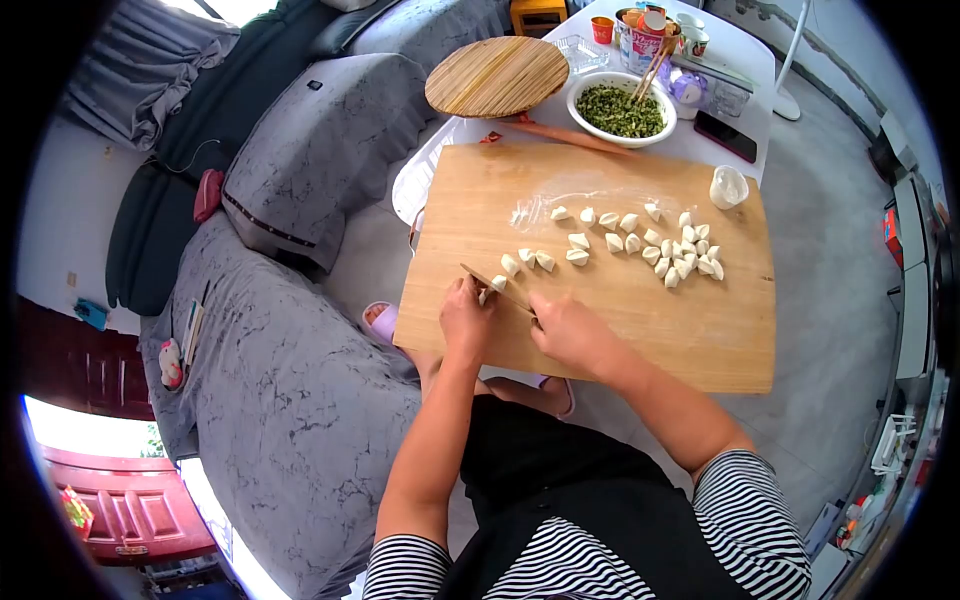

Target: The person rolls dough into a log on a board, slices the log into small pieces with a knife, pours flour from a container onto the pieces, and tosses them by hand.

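My right hand (pixel 574 330) is closed round the handle of a knife (pixel 500 289), whose blade slants up and left across the wooden board (pixel 600 345). Beside the blade, my left hand (pixel 467 318) has its fingers bent over a piece of dough (pixel 484 297), mostly hidden beneath them. A cut dough piece (pixel 498 283) lies just past the blade. More small dough pieces (pixel 545 260) trail away to the right, and a cluster of them (pixel 690 250) sits at the board's right side. White flour (pixel 570 203) is smeared near the far side.
Behind the board stand a bowl of chopped green filling (pixel 571 104) with chopsticks (pixel 652 75), a round woven lid (pixel 495 78) and a phone (pixel 725 136). A small tub (pixel 728 187) sits on the board's right corner. A grey-covered sofa (pixel 300 400) lies to the left.
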The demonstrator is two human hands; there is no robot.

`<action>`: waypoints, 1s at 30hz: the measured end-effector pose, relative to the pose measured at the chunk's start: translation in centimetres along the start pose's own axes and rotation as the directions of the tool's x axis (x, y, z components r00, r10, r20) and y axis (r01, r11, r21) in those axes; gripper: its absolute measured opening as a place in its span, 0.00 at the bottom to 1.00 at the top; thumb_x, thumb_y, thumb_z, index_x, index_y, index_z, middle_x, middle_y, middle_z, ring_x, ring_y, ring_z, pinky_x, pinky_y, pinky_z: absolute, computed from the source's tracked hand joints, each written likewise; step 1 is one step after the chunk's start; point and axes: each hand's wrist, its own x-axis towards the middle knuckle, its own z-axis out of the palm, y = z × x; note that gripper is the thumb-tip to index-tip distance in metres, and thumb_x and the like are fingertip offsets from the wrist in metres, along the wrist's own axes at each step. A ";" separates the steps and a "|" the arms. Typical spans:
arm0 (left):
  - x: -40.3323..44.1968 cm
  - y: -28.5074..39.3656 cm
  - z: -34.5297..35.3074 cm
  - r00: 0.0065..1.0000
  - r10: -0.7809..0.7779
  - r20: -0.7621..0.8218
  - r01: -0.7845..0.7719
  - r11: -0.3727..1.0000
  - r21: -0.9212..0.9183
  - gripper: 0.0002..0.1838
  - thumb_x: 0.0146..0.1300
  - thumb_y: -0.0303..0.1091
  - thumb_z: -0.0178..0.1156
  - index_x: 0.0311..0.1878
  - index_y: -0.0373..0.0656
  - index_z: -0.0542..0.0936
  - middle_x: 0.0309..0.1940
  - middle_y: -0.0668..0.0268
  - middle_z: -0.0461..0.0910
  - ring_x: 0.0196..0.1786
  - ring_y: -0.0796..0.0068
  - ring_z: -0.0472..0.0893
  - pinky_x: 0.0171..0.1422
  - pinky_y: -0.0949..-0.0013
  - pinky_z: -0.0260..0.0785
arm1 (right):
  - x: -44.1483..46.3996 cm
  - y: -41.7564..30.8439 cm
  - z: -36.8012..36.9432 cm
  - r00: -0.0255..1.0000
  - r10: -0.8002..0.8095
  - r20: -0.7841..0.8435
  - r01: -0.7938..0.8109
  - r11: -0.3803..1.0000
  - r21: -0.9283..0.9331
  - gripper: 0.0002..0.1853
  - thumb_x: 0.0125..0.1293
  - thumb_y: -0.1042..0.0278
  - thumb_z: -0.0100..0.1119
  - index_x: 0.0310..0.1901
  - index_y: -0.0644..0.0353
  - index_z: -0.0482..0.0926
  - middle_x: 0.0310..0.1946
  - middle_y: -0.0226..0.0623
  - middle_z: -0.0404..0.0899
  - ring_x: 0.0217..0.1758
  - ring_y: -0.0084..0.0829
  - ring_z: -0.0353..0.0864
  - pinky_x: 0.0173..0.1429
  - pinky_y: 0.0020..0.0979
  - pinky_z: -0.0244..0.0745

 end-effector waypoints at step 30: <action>0.0 1.4 -1.2 0.978 -0.088 0.190 0.074 0.994 0.079 0.15 0.56 0.42 0.69 0.37 0.38 0.82 0.37 0.53 0.82 0.39 0.51 0.82 0.46 0.54 0.74 | 5.5 4.0 -0.2 0.980 0.037 -0.196 -0.047 0.998 -0.045 0.13 0.61 0.71 0.56 0.44 0.69 0.74 0.35 0.61 0.82 0.40 0.58 0.83 0.45 0.51 0.79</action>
